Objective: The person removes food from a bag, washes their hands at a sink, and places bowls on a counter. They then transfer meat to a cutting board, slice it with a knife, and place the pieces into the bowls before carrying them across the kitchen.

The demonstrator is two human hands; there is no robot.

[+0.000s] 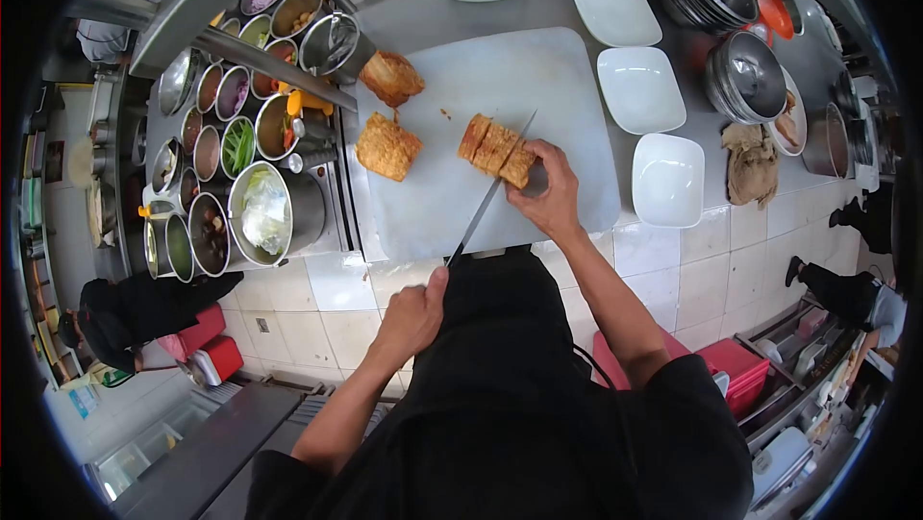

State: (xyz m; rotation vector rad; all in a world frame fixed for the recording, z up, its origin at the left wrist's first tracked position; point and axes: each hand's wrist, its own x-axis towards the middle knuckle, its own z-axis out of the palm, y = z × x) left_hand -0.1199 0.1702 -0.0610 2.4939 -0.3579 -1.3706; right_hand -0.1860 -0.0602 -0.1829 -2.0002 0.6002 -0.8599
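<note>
A long kitchen knife [477,216] slants up across the white cutting board [510,68], its handle wrapped by my left hand [413,316] at the board's near edge. The blade stands in a block of golden, crisp-skinned fried meat [492,143], which is parted into several slices. At the block's right end, the fingers and thumb of my right hand [550,191] grip the end slice, just beside the blade. Two more chunks lie at the board's left: a browned one [391,79] at the back and a golden one [387,147] nearer me.
Metal pots of cut vegetables [238,145] crowd the left, under a metal shelf rail [274,63]. White square dishes [668,181] line the board's right side. Beyond them are stacked steel bowls [745,76] and a brown cloth [750,164]. Other people [851,284] stand farther off.
</note>
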